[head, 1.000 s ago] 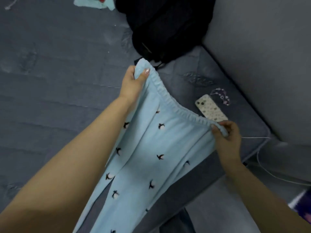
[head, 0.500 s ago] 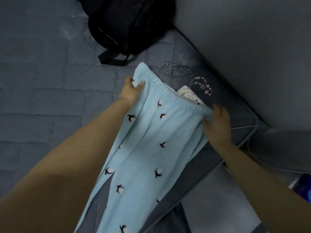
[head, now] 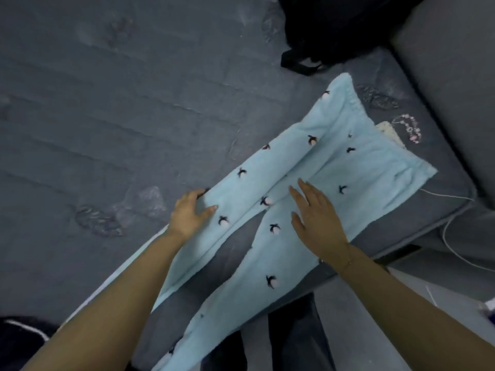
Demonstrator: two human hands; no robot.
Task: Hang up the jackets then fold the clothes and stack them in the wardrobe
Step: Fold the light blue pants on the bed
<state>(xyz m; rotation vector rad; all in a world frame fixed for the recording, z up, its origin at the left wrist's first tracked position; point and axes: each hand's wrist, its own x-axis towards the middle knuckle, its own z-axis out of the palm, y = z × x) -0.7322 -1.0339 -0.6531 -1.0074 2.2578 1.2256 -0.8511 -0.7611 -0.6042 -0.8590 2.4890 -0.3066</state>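
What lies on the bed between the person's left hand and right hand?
In the head view, between the left hand and right hand lie the light blue penguin-print pyjama trousers and a wedge of bare grey quilted mattress.

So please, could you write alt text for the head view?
Light blue penguin-print trousers lie spread on a grey mattress; the left hand holds one leg's edge, the right hand lies flat on the other. A black backpack sits beyond.

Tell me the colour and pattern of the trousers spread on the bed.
Light blue trousers with small black-and-white penguin-like figures, seen in the head view.
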